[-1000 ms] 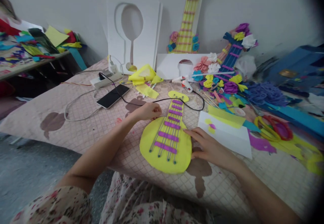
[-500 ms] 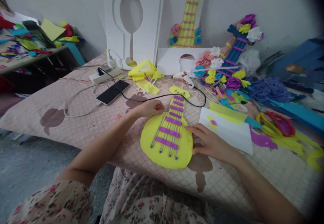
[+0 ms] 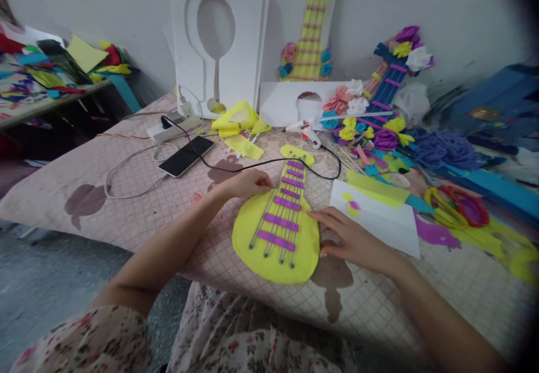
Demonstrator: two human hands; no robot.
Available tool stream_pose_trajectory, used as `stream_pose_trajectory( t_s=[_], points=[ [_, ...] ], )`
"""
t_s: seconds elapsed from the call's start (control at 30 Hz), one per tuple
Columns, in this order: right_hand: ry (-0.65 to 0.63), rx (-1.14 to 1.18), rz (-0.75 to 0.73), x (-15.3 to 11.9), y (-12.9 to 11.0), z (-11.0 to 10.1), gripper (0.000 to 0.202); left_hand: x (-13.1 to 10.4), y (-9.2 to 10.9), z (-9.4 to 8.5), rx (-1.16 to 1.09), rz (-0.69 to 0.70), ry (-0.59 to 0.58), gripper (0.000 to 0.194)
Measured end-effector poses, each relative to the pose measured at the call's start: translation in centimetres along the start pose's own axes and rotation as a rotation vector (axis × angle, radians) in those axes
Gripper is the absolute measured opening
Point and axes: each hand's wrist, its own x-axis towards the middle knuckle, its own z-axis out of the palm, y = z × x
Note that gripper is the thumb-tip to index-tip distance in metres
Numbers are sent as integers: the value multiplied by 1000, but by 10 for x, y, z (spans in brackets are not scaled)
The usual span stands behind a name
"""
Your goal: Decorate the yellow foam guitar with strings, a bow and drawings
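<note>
A yellow guitar-shaped craft piece lies flat on the patterned tablecloth, with purple strips across its neck and body and thin strings running lengthwise. Beside the upper left edge of its body is my left hand, fingers curled together; whether they pinch anything is too small to tell. My right hand rests at the right edge of the body, thumb and fingers apart, fingertips touching the yellow piece. A black cable crosses over the neck.
Behind the craft stand a glue gun and yellow scraps. A phone and power strip lie left. At right are white paper, scissors and a blue decorated guitar. White cut-out boards lean on the wall.
The view has shifted very slightly. Both hands stay in nearly the same places beside the yellow piece.
</note>
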Motion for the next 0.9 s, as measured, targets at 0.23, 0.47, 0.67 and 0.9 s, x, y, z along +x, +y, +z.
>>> stream_pose_trajectory(
  t_s=[0.23, 0.47, 0.67, 0.9],
  points=[
    [79, 70, 45, 3, 1, -1, 49, -3, 5, -3, 74, 69, -30, 24],
    [93, 85, 57, 4, -2, -1, 45, -1, 3, -3, -21, 46, -35, 24],
    [105, 71, 42, 6, -1, 1, 43, -2, 6, -4, 56, -4, 17, 22],
    [273, 4, 55, 7, 1, 3, 29, -3, 10, -4, 202, 11, 205, 22]
  ],
)
